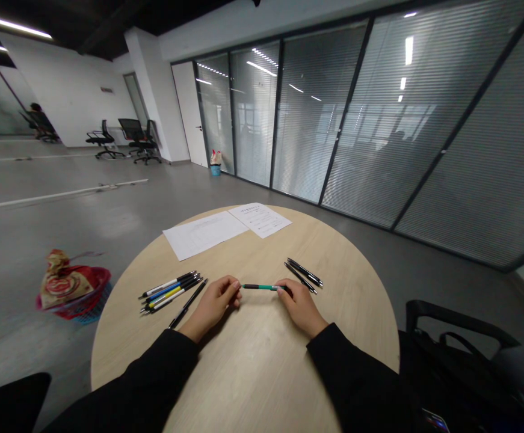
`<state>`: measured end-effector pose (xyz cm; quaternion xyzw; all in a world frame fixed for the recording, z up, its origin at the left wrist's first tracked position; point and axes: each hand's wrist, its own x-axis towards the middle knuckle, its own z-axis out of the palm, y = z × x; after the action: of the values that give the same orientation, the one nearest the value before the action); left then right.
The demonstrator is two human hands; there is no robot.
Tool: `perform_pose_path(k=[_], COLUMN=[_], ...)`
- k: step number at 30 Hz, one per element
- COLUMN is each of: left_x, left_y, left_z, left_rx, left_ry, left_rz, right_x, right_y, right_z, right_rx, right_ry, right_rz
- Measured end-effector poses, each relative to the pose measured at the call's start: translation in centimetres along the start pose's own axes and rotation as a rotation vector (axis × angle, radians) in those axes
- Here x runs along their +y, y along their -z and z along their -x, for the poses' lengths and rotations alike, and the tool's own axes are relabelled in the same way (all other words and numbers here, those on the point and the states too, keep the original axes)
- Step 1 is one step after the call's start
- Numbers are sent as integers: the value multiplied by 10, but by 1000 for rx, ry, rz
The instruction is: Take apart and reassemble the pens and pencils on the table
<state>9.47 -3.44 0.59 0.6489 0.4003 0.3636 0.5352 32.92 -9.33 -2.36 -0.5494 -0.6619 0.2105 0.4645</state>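
Note:
A green pen [265,287] with a dark grip section lies level between my two hands, just over the round wooden table [252,373]. My left hand [219,300] pinches its left end between thumb and fingers. At its other end, my right hand [298,304] has thumb and fingers closed on it. Left of my left hand is a group of several pens [169,293] in white, blue, yellow and black. A single black pen [187,305] lies between that group and my left wrist. Beyond my right hand rest a few black pens [304,273] side by side.
Two printed paper sheets, one wide [205,233] and one smaller [262,220], lie at the table's far side. On the floor at left stands a basket [103,288] with a bag in it. A black chair [460,319] with a bag is at right.

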Motion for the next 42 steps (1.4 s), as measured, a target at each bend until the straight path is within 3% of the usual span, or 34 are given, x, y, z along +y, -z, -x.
perform_pose_path(k=[5,10,15,24,28,33,39,42], left_x=[-11,-20,-17,-20,-19,-15,-8,-8], left_y=[5,13,13,13,12,10,10,14], left_z=[-7,-11,-6,-5,-4,-3,-3,-4], left_rx=[64,126,71,-20,-29,49,-13,43], left_ry=[-69,-158,-258,-290,-290,-265,-300,-292], left_rz=[9,-211,-583,-759,-795,-734,-653,-648], right_x=[3,8,10,10,11,11,9,11], right_y=[0,0,1,1,0,0,0,1], right_z=[-1,-1,-2,-2,-2,-1,-1,-1], right_rx=[25,40,72,57,43,28,10,42], right_ry=[-13,-25,-53,-41,-43,-27,-14,-27], right_rz=[4,0,40,66,62,50,19,32])
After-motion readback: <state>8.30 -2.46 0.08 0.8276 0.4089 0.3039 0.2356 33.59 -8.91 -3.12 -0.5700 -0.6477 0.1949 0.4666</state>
